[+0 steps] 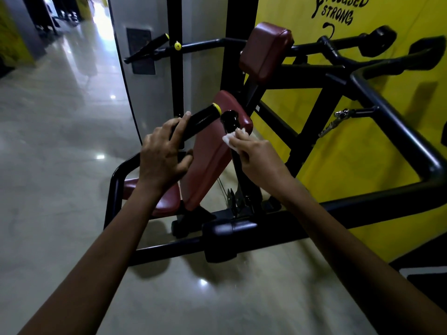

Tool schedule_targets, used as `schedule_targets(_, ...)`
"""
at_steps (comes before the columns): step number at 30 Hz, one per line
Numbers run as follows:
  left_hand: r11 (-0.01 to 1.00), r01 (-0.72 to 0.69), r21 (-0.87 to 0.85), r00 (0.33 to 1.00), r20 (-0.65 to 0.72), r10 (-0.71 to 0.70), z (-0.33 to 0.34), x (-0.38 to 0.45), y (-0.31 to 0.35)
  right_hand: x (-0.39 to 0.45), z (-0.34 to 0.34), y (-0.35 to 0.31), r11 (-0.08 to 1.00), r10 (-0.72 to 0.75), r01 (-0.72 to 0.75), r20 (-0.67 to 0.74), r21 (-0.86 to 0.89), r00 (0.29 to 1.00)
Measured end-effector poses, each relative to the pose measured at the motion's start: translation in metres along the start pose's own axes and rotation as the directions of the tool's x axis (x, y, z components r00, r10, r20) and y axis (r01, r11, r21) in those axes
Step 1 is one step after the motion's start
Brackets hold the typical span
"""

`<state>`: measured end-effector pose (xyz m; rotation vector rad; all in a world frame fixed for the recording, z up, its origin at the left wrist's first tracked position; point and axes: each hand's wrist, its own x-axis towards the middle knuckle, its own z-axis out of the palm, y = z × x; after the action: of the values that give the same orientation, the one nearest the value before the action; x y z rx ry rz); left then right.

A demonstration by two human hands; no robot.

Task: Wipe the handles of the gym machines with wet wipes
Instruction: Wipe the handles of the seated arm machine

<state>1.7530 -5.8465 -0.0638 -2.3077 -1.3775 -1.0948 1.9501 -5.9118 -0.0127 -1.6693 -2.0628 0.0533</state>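
Both forearms reach in from below; left hand (pixel 162 153) curls its fingers around the yellow-capped handle (pixel 200 119), probably steadying the arm. Right hand (pixel 256 158) pinches a white wet wipe (pixel 229 139) against the second black handle (pixel 229 122), fingers bent round the wipe, wiping just under its knobbed end. Maroon seat pad (pixel 208 163) sits behind both; yellow wall (pixel 362 146) to the right

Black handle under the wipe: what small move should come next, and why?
Probably slide the right hand with the wet wipe up over the black handle, since its rounded top shows bare above the wipe. The left hand grips the yellow-capped handle, steadying the machine.
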Motion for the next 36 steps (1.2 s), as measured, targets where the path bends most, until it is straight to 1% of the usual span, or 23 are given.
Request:
schedule_targets(3,1.0,-0.012,0.012,1.0,0.004,0.012,0.001,0.0,0.0,0.022,0.003,0.002,0.999,0.019,-0.018,0.022,-0.042,1.0)
schedule_targets(6,1.0,-0.007,0.021,1.0,-0.002,0.007,0.001,0.0,-0.001,0.031,0.006,-0.001,0.993,-0.046,0.051,0.045,-0.109,0.998)
schedule_targets(8,1.0,-0.004,0.019,1.0,-0.003,0.004,0.002,0.001,-0.001,0.026,0.007,0.005,0.984,-0.084,0.096,0.087,-0.151,0.993)
schedule_targets(10,1.0,-0.004,0.016,1.0,-0.005,0.004,0.001,0.001,-0.001,0.019,0.005,0.01,0.986,-0.103,0.116,0.115,-0.116,0.988)
schedule_targets(12,1.0,-0.004,0.013,1.0,-0.008,0.004,0.001,0.001,-0.001,0.021,-0.002,0.01,0.993,-0.115,0.117,0.086,-0.028,0.99)
schedule_targets(13,1.0,-0.005,0.011,1.0,-0.008,0.005,0.001,0.001,0.0,0.026,-0.003,0.011,0.994,-0.106,0.107,0.076,-0.012,0.992)
schedule_targets(14,1.0,-0.007,0.008,1.0,-0.008,0.007,0.001,0.001,0.0,0.034,-0.004,0.011,0.995,-0.094,0.097,0.069,-0.028,0.993)
schedule_targets(17,1.0,-0.006,0.006,1.0,-0.01,0.006,0.002,0.001,-0.001,0.048,0.004,0.003,0.984,-0.082,0.09,0.059,-0.155,0.995)
schedule_targets(20,1.0,0.003,0.0,1.0,-0.014,-0.003,0.001,0.001,-0.001,0.036,0.012,0.0,0.978,-0.059,0.072,0.069,-0.194,0.996)
schedule_targets(23,1.0,0.004,0.003,1.0,-0.012,-0.004,0.001,0.0,-0.001,0.026,0.009,0.004,0.986,-0.071,0.082,0.08,-0.148,0.994)
schedule_targets(25,1.0,0.0,0.0,1.0,-0.01,0.0,0.0,0.0,-0.001,0.037,0.006,0.011,0.988,-0.103,0.105,0.025,-0.109,0.994)
schedule_targets(27,1.0,-0.001,-0.01,1.0,-0.012,0.001,0.001,0.0,-0.001,0.047,0.005,0.017,0.987,-0.12,0.121,0.008,-0.104,0.993)
schedule_targets(30,1.0,0.001,-0.022,1.0,-0.016,-0.001,0.001,0.0,-0.002,0.047,0.005,0.022,0.975,-0.179,0.187,0.068,-0.124,0.981)
schedule_targets(33,1.0,0.003,-0.031,1.0,-0.024,-0.004,0.0,0.0,-0.001,0.038,0.001,0.029,0.964,-0.236,0.249,0.135,-0.091,0.962)
schedule_targets(36,0.999,0.003,-0.034,1.0,-0.016,-0.004,0.0,0.0,0.0,0.031,-0.004,0.03,0.964,-0.258,0.265,0.142,-0.035,0.956)
